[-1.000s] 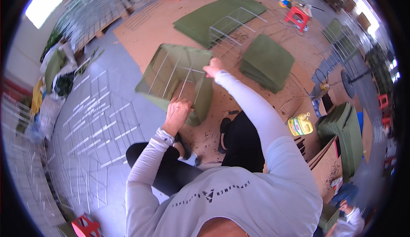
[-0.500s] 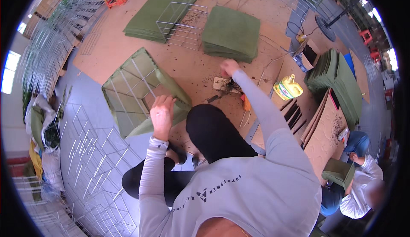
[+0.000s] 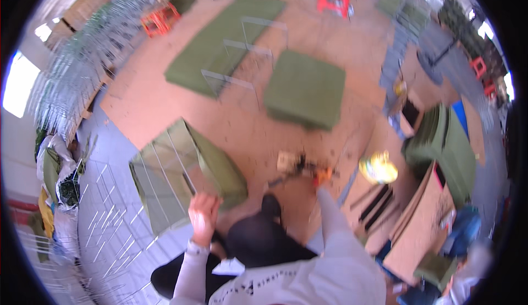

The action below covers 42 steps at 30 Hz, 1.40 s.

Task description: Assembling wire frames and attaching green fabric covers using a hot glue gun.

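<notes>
My left hand (image 3: 203, 217) is closed, fingers curled, at the near edge of a green fabric cover (image 3: 223, 167) stretched round a box-shaped wire frame (image 3: 165, 165). Whatever its fingers hold, if anything, I cannot make out. My right arm reaches forward over the cardboard; the right hand (image 3: 324, 188) is smeared by motion beside an orange tool (image 3: 322, 174), and its grip does not show. Next to that tool lies a small light-brown block (image 3: 287, 161) with dark scraps around it. Ahead of them sits a stack of green sheets (image 3: 305, 88).
A yellow jug (image 3: 378, 167) and black strips (image 3: 378, 203) lie to the right. More green sheets (image 3: 440, 151) lean behind cardboard (image 3: 421, 228). Wire frames (image 3: 104, 211) crowd the left floor. Red stools (image 3: 334, 1) stand far off; a co-worker (image 3: 467, 272) sits at lower right.
My view has tilted up, so the scene sits lower. My right hand has come back from near the green stack to the orange tool. My left hand stays by the covered frame.
</notes>
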Each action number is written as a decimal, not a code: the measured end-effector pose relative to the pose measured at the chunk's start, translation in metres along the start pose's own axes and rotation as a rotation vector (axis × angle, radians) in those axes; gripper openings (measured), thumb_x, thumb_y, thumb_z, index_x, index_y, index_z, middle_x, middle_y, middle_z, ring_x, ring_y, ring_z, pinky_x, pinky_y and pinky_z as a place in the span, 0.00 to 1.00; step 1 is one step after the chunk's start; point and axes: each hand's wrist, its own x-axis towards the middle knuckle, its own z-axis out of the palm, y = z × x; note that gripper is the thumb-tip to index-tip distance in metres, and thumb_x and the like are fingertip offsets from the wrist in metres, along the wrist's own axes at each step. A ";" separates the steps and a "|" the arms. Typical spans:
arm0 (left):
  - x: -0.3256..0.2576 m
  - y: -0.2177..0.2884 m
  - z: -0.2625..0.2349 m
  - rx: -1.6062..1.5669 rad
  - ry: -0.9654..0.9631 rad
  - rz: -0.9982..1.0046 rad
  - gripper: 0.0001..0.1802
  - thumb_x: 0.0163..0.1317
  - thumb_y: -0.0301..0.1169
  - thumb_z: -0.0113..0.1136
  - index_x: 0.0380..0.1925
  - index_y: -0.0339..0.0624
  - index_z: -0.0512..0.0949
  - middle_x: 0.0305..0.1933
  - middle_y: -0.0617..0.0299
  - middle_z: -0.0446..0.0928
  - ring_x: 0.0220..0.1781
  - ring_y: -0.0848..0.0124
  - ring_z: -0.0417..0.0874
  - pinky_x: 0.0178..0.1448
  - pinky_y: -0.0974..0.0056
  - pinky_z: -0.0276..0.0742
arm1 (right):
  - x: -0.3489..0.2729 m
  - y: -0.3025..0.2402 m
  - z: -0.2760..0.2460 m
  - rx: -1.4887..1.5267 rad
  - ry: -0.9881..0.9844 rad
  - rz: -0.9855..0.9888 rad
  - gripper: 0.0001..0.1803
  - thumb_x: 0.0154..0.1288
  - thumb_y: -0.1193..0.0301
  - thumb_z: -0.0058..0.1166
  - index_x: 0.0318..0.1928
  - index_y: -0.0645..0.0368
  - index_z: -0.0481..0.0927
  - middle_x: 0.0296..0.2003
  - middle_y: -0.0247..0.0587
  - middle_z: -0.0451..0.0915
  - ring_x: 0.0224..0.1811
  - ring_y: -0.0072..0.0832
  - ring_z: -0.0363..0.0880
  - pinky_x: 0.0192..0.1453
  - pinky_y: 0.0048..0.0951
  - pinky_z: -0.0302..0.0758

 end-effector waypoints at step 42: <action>-0.116 -0.087 -0.176 0.544 -0.064 0.040 0.02 0.45 0.24 0.63 0.21 0.41 0.79 0.30 0.60 0.75 0.41 0.61 0.76 0.42 0.56 0.75 | -0.143 -0.590 0.379 0.228 -1.694 0.476 0.17 0.64 0.70 0.61 0.52 0.59 0.74 0.43 0.41 0.81 0.49 0.29 0.80 0.57 0.30 0.74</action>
